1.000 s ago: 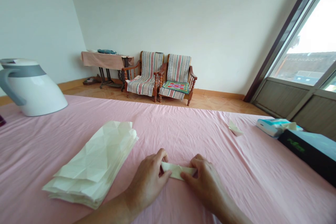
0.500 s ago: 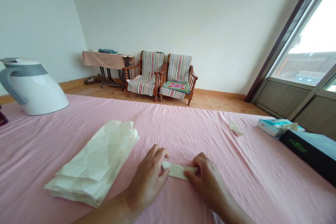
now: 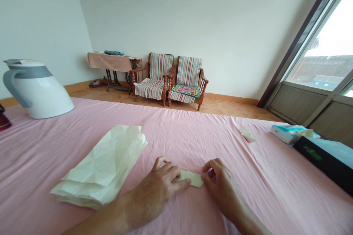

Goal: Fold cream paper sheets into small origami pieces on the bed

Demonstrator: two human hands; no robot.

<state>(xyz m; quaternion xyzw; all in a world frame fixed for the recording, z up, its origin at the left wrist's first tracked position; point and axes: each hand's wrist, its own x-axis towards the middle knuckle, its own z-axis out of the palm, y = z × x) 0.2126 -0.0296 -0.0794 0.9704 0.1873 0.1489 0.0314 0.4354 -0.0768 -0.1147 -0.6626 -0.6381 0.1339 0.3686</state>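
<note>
A small folded cream paper lies on the pink tablecloth near the front edge. My left hand rests on its left end, fingers stretched flat and pressing down on it. My right hand pinches the paper's right end with curled fingers. A stack of creased cream paper sheets lies just left of my left hand.
A white jug with a grey handle stands at the far left. A small folded paper piece lies at the back right. A tissue pack and a dark box sit at the right edge. Two striped armchairs stand by the far wall.
My left hand has flattened from a pinch and slid over the paper's left end, covering more of it. The right hand shifted slightly right. The paper looks shorter.
</note>
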